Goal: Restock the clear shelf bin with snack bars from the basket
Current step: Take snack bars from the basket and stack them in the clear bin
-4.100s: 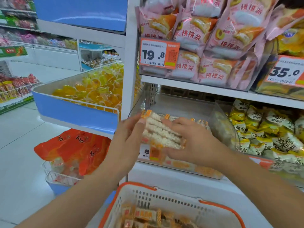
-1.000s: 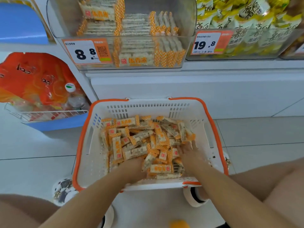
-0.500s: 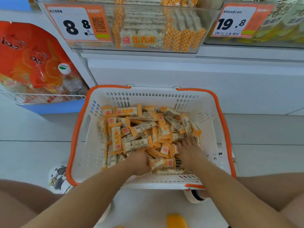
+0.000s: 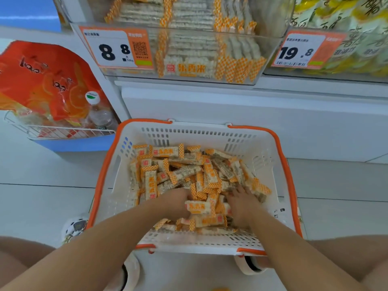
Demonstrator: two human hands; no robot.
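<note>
Hands, left hand (image 4: 177, 201) and right hand (image 4: 241, 201), dig among snack bars (image 4: 184, 173) inside basket (image 4: 279, 156) walls.

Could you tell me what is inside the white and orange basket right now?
The basket holds a loose heap of snack bars, with the left hand and right hand among them. Its floor beneath them is hidden.

White basket (image 4: 247, 241) rimmed orange; snack bars (image 4: 184, 171) orange-checkered
</note>
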